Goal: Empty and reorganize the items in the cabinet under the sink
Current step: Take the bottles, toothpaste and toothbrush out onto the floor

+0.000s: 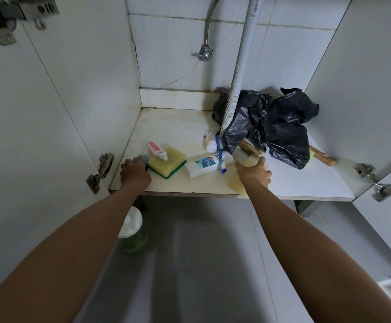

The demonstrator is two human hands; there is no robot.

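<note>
Light is dim, cool and even, with a grey-blue cast and no glare. The cabinet walls (78,89) darken toward the picture's corners. The floor (190,264) is shadowed and smeared soft, and the green bottle (132,231) there is blurred. The shelf (306,180) is brightest and fairly sharp. The black bag (276,127) shows faint sheen. Wide-angle distortion bends the walls and stretches both forearms at the edges.

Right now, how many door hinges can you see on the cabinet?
3. One hinge is at the top left, one hinge at the lower left by the shelf edge, one hinge at the lower right. Others may be out of view.
</note>
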